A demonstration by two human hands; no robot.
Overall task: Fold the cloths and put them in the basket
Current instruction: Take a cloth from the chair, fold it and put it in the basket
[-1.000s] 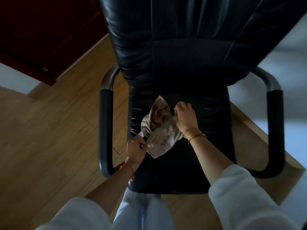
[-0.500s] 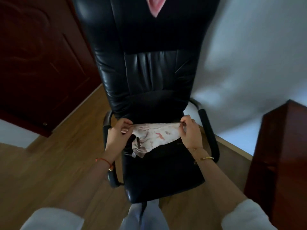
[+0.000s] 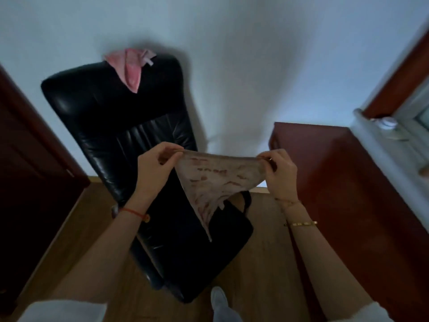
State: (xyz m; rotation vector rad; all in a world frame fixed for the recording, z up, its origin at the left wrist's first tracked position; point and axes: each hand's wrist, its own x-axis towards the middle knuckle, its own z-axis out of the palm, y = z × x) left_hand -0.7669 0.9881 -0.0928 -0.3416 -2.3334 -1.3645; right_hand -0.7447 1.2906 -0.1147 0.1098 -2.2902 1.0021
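- Since the earlier frame, the patterned cloth [image 3: 216, 180] has risen off the chair seat into the air, and the view has tipped up to show the whole chair back.
- Left hand [image 3: 151, 173] and right hand [image 3: 279, 175] are well apart, each pinching one top corner; the cloth's upper edge is stretched between them and the rest hangs to a point over the black chair [image 3: 116, 135].
- A pink cloth [image 3: 131, 68] lies draped over the top of the chair back.
- No basket is in view.
- Risk: each grip is only a fingertip pinch, so a corner could slip and the cloth drop.
- Risk: folding in mid-air may leave uneven edges.
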